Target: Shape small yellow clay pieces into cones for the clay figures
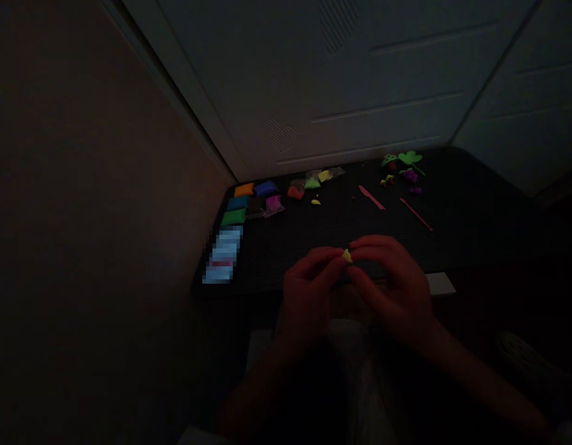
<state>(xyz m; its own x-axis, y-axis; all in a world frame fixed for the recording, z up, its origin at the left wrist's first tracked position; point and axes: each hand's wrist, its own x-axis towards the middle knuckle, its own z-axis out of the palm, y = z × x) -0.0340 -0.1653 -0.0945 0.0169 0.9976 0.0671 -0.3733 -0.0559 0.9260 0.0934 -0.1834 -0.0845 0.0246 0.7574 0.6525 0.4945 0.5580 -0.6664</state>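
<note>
The scene is very dark. My left hand (310, 290) and my right hand (390, 281) meet above the near edge of a black table (332, 232). Together their fingertips pinch a small lump of yellow clay (347, 254). Both hands have their fingers curled around it. At the far right of the table lie small finished clay shapes in green (404, 159), purple (410, 176) and yellow.
Several coloured clay packets lie at the table's far left: orange (243, 190), blue (266, 187), green (233, 217), pink (273, 203). Two thin red modelling tools (371, 198) (415, 214) lie right of centre. A blurred paper (223, 254) is at the left edge. A white panelled door stands behind.
</note>
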